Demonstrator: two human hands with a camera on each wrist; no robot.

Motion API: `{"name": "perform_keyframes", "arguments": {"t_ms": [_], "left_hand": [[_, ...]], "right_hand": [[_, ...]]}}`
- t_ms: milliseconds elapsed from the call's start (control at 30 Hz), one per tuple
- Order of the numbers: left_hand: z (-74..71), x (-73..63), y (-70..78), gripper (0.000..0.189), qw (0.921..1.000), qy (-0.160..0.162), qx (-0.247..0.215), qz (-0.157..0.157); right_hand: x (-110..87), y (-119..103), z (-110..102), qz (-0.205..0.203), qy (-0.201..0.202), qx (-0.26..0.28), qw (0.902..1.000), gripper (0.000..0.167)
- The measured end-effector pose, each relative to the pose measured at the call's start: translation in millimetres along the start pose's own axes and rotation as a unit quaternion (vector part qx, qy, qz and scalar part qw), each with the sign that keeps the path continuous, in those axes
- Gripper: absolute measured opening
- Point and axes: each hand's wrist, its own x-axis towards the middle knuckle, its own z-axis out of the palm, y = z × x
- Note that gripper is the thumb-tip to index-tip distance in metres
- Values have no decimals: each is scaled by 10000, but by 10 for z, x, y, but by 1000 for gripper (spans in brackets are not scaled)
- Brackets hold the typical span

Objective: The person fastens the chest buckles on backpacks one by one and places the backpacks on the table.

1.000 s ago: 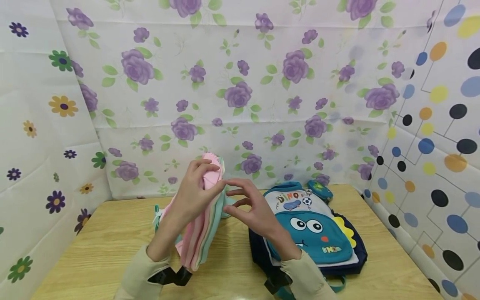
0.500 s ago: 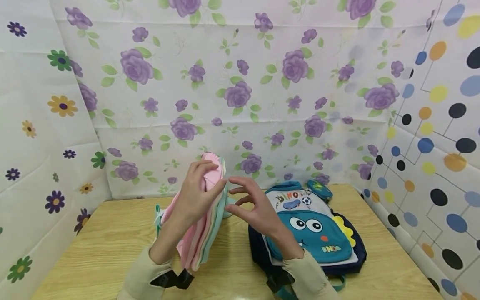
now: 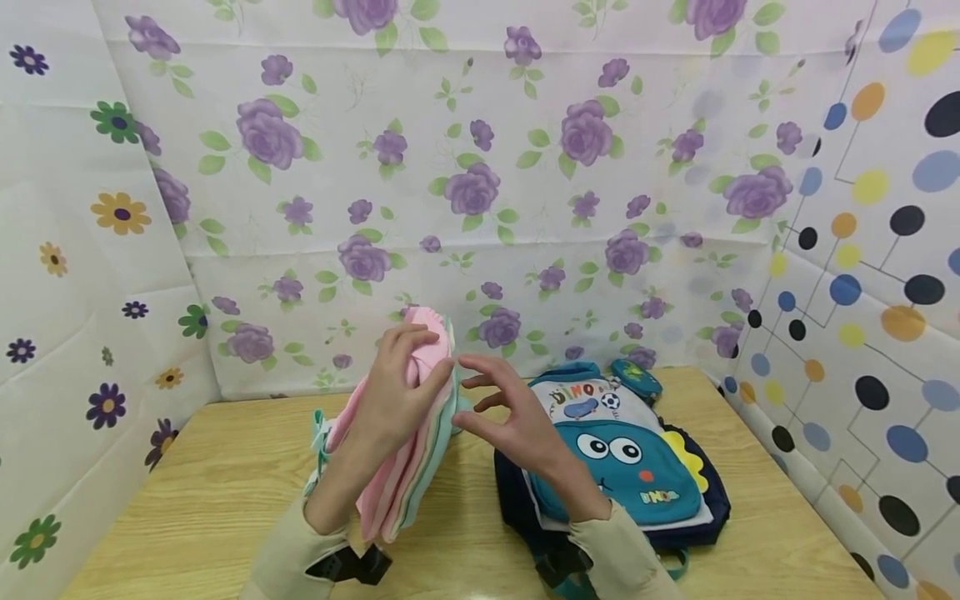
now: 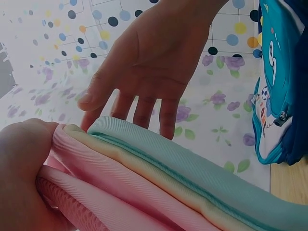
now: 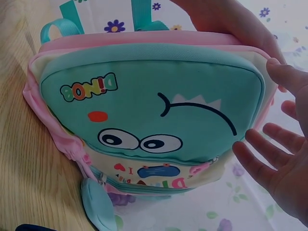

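A small pink and mint backpack (image 3: 422, 483) is held up on the left of the table, edge-on in the head view. My left hand (image 3: 390, 404) grips its pink side, thumb toward the mint front. In the right wrist view the mint front pocket (image 5: 139, 82) shows a dinosaur face with eyes and mouth, upside down there. My right hand (image 3: 512, 417) hovers beside that front, fingers apart and loosely bent, holding nothing. A mint zippered pouch (image 5: 98, 202) dangles from the bag. Mint straps (image 3: 320, 442) stick out on its far left side.
To the right lies a navy and teal dinosaur backpack (image 3: 626, 475), face up, with a small teal pouch (image 3: 636, 379) at its top. The wooden table (image 3: 210, 492) meets a flowered cloth (image 3: 480, 275) behind, and a dotted cloth (image 3: 862, 333) hangs at the right.
Both hands and the held backpack have drifted very slightly to the right. The left hand keeps its grip, and the right hand's pose is nearly the same.
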Motion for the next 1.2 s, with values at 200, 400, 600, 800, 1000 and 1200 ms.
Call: {"name": "perform_keyframes", "arguments": {"t_ms": [200, 400, 600, 800, 1000, 1200], "left_hand": [[75, -16, 18, 44, 10000, -24, -11, 31], [128, -27, 11, 42, 9999, 89, -118, 28], [175, -44, 19, 40, 9996, 65, -246, 126], [201, -66, 11, 39, 9993, -22, -349, 131], [201, -81, -12, 41, 9992, -119, -359, 145], [187, -104, -41, 43, 9986, -173, -482, 108]], "right_hand": [[-10, 11, -20, 25, 7, -58, 10000, 63], [2, 24, -32, -56, 62, -156, 9998, 63], [0, 35, -75, -54, 90, -338, 9994, 62], [-17, 33, -124, -42, -6, -491, 9988, 61], [-24, 32, -154, 95, -91, -588, 9982, 59], [-19, 42, -173, 154, -145, -649, 9977, 59]]}}
